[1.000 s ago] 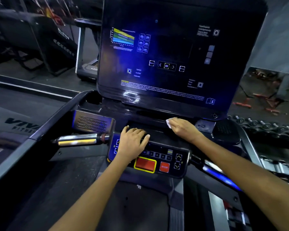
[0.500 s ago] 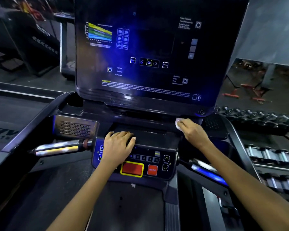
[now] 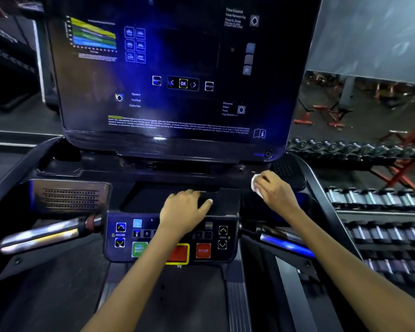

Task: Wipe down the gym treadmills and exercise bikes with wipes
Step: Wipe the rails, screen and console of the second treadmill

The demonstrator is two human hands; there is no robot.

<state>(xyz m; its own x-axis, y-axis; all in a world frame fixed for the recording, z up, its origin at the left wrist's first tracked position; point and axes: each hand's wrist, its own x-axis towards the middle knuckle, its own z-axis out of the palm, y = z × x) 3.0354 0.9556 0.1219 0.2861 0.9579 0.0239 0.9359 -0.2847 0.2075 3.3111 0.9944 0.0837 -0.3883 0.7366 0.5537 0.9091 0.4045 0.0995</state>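
Treadmill console (image 3: 173, 238), black, keypad with green quick-start key, red stop key and arrow keys; large dark display panel (image 3: 177, 68) upright behind it, showing a coloured chart, an OK selector and lines of small text. Left hand (image 3: 183, 212): palm down on the flat tray above the keypad, fingers straight and spread, holding nothing; against the earlier pictures it sits in the same spot on the tray, forearm covering part of the red key. Right hand (image 3: 272, 191): fingers curled over a white wipe (image 3: 255, 184), pressing it to the console's right shoulder just beside the perforated speaker pad (image 3: 285, 170). A second ago this hand and wipe lay at the middle of the ledge below the display; half a second ago they were further right; now they are at the ledge's right end, touching the edge of the speaker pad. Only a small white corner of the wipe shows past the fingers. Left handlebar (image 3: 46, 233), chrome, juts from the console's left side; right handlebar (image 3: 285, 243) lies under the right forearm. Dumbbell rack (image 3: 381, 204) stands to the right, beyond the treadmill rail.
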